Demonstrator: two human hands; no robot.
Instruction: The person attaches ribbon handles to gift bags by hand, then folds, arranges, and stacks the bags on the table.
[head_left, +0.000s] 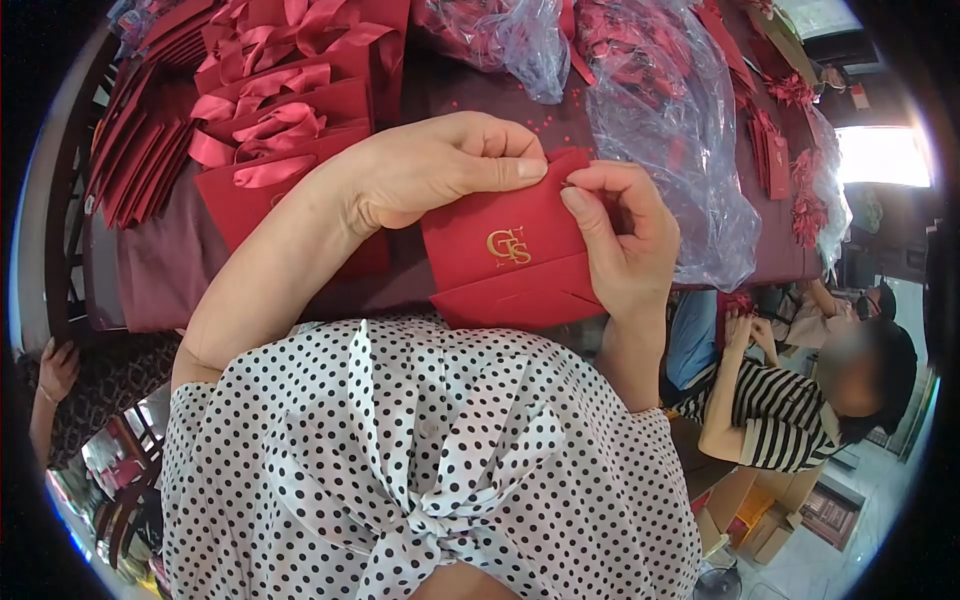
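Note:
A red paper gift bag (510, 232) with a gold monogram lies in front of my chest, its folded base toward me. My left hand (450, 172) reaches across its top edge, thumb and forefinger pinched at the upper middle. Close beside it, my right hand (632, 235) is pinched at the upper right corner, with a tiny dark bit at its fingertips. What the left fingertips hold is too small to make out. Behind my left forearm stand several red bags with satin ribbon handles (285, 130).
Flat red bags (145, 150) are stacked at the far left of the cloth-covered table (165, 265). Clear plastic bags (670, 150) of red pieces lie at the back right. Small red dots (540, 125) are scattered nearby. A person in a striped shirt (770, 420) sits at right.

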